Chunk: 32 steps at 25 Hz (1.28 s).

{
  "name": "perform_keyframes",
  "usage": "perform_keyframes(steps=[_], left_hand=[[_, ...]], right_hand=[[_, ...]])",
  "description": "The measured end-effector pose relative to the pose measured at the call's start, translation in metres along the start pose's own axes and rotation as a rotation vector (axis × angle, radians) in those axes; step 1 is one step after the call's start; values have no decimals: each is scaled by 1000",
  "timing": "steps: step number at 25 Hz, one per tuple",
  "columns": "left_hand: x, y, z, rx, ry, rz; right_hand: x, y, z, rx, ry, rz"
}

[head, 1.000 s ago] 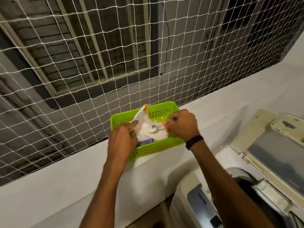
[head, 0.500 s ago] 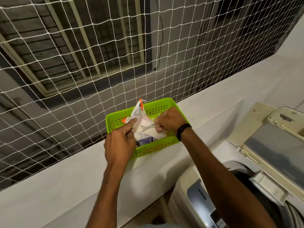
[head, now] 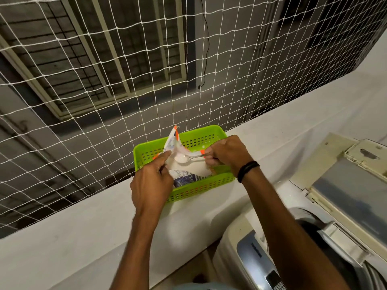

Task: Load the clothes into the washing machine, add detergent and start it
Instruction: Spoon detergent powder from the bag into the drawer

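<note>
Left hand [head: 150,185] pinches open a white-and-orange plastic detergent pouch [head: 192,169]; right hand [head: 228,152] grips a powder-heaped metal spoon [head: 185,158] at its mouth.

Two bare forearms, no sleeves, black band [head: 247,171] round the right wrist

Dim, even light; wide-angle bending at edges, slight blur low down.
</note>
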State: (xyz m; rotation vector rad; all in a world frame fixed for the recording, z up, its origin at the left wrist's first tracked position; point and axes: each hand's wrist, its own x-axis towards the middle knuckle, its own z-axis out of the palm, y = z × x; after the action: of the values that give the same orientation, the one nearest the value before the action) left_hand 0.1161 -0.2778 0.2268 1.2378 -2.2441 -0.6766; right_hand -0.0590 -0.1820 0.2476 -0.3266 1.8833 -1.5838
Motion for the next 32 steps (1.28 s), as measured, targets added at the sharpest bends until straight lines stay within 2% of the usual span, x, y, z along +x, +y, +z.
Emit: perform_keyframes(steps=[6, 16, 22, 28, 32], left_hand=[[-1, 6, -2, 28, -25, -31], [-5, 10, -2, 36, -5, -26], [-4, 9, -5, 30, 12, -20], [-3, 6, 0, -47, 41, 38], [-7, 6, 5, -119, 129, 122]], right_hand=[[-19, -6, -26, 118, -82, 7], [-12, 3, -28, 141, 19, -15], [-11, 4, -27, 122, 6, -27], [-12, 8, -34, 109, -8, -57], [-20, 7, -44, 175, 18, -76]])
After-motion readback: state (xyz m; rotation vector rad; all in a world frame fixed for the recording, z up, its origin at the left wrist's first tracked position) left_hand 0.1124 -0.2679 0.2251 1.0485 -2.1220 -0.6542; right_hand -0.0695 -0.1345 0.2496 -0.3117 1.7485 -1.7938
